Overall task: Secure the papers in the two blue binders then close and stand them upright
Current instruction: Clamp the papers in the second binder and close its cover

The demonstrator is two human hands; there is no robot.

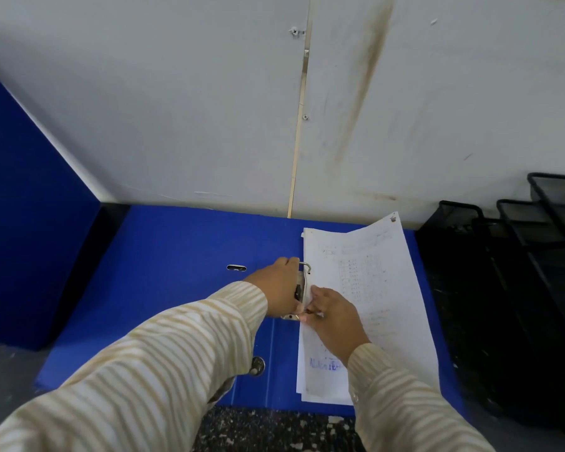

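1. Open blue binder (183, 288) lies flat, dead centre on the speckled counter (268, 429).
2. Second blue binder (23, 223) stands upright at 9 o'clock.
3. Papers (382, 288) sit on the open binder's right half; blue writing's too blurry to read.
4. Left hand (279, 288) is curled around the ring mechanism (302, 282).
5. Right hand (335, 318) pinches the paper edge.

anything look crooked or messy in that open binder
Yes: the top white printed sheet in the open blue binder lies skewed, its far corner fanned out to the right of the stack, not squared with the sheets beneath.

blue stamped lettering low on the papers (366, 288), blurred, unreadable, faint printed table above, illegible
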